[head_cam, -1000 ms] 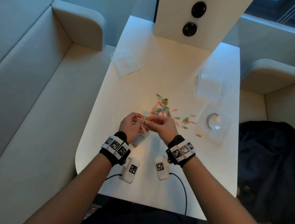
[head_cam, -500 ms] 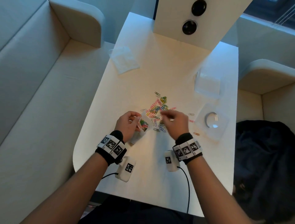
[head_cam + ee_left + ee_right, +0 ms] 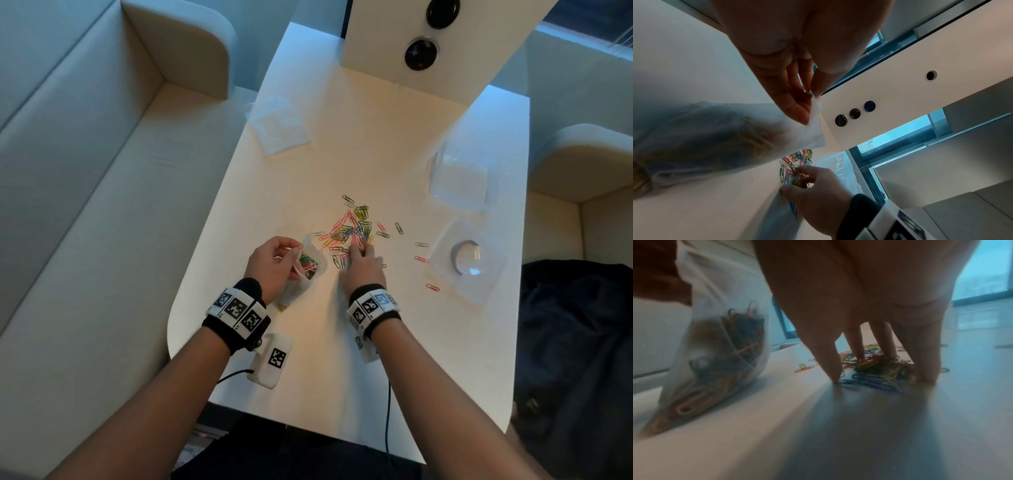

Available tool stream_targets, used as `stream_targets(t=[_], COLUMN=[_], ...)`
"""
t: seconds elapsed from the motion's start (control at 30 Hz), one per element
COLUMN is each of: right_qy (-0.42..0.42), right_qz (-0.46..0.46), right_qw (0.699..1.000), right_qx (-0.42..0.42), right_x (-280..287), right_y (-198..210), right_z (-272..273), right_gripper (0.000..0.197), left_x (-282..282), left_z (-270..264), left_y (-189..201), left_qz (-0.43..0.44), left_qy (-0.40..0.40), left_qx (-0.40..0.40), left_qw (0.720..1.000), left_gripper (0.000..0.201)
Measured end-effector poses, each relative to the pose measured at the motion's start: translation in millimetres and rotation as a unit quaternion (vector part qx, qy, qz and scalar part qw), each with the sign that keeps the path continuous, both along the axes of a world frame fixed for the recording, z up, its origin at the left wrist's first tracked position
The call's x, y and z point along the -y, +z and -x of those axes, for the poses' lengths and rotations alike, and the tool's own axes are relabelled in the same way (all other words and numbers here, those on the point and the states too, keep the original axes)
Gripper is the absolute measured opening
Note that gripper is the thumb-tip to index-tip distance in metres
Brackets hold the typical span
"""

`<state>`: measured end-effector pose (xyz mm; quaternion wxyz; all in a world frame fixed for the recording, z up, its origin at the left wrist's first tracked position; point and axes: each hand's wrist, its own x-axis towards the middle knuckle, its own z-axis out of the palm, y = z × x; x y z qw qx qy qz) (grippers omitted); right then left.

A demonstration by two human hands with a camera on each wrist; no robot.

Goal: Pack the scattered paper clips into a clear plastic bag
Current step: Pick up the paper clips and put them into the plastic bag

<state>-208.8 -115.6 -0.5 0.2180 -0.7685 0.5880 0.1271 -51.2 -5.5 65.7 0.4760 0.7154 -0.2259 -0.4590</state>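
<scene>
The right hand (image 3: 362, 270) reaches palm-down into the clips (image 3: 352, 231). Its fingers (image 3: 830, 366) point down and bracket a small bunch, with the tips touching the table (image 3: 342, 342). The fingers are gathered around the bunch, but the clips still rest on the surface, so a firm grasp cannot be confirmed. The left hand (image 3: 274, 263) pinches the upper edge of the bag (image 3: 308, 270) between thumb and fingertips (image 3: 797, 112) and holds its mouth up. The bag's lower end rests on the table.

The clips are thin wire loops coated in pink, green, yellow, blue and red. Most lie in a loose tangled heap at the table's centre, directly under and just beyond the right fingertips. A few strays lie apart to the right of the heap. The bag is small, clear and slightly frosted, and already holds a mass of coloured clips. It sits just left of the heap, near the right hand but not touching it.

The near table edge is rounded and runs below both wrists, with bare surface between it and the hands. The left edge lies near the left hand. To the right, a clear packet (image 3: 466, 263) holding a tape roll sits near the stray clips, and another clear packet (image 3: 459, 178) lies beyond it. A folded plastic sheet (image 3: 279, 125) overhangs the far left edge. A white box (image 3: 376, 41) with dark round fittings stands at the far end.
</scene>
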Motion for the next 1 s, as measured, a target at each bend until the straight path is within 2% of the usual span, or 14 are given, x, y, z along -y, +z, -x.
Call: stream_targets(t=[0.1, 0.2, 0.27, 0.33, 0.4, 0.47, 0.53, 0.6, 0.63, 0.73, 0.8, 0.9, 0.93, 1.0], right_qy=[0.038, 0.043, -0.013, -0.15, -0.294, -0.389, -0.413, -0.375, -0.349, -0.253, -0.162, -0.036, 0.007, 0.097], right_qz=[0.077, 0.07, 0.037, -0.027, -0.108, -0.209, -0.291, -0.347, -0.364, -0.376, -0.335, -0.192, -0.134, -0.071], right_qw=[0.996, 0.992, 0.989, 0.965, 0.897, 0.78, 0.677, 0.638, 0.636, 0.693, 0.776, 0.901, 0.928, 0.95], right_qx=[0.032, 0.096, 0.14, 0.213, 0.312, 0.443, 0.535, 0.577, 0.584, 0.561, 0.509, 0.386, 0.349, 0.29], right_x=[8, 25, 35, 42, 44, 40, 34, 27, 23, 4, -6, -12, -13, -16], right_y=[-2, 2, 6, 7, 10, 19, 36, 56, 64, 81, 81, 75, 76, 84], right_z=[0, 13, 22, 33, 44, 48, 45, 35, 28, 6, -4, -17, -20, -27], right_gripper=[0.032, 0.02, 0.014, 0.014, 0.02, 0.02, 0.025, 0.031, 0.031, 0.026, 0.024, 0.02, 0.018, 0.019], left_x=[-2, -3, -4, -4, -4, -2, 0, 2, 3, 4, 5, 4, 3, 3], left_z=[-1, 0, 2, 4, 6, 7, 7, 8, 8, 11, 11, 10, 10, 9], left_y=[1, 0, 0, -1, -1, -1, -1, -1, -1, 0, 0, 0, 0, -1], left_qz=[0.001, -0.002, -0.004, -0.005, -0.004, -0.006, -0.009, -0.01, -0.01, -0.01, -0.008, -0.005, -0.003, 0.0], left_qy=[0.006, 0.005, 0.006, 0.005, 0.003, 0.0, -0.003, -0.001, 0.0, 0.003, 0.006, 0.009, 0.009, 0.009], left_qx=[-0.004, -0.002, 0.001, 0.001, -0.001, 0.002, 0.003, 0.003, 0.003, 0.003, 0.004, 0.004, -0.001, -0.008], left_qw=[1.0, 1.0, 1.0, 1.0, 1.0, 1.0, 1.0, 1.0, 1.0, 1.0, 1.0, 1.0, 1.0, 1.0], left_gripper=[0.008, 0.006, 0.007, 0.009, 0.009, 0.009, 0.01, 0.01, 0.009, 0.01, 0.013, 0.015, 0.014, 0.012])
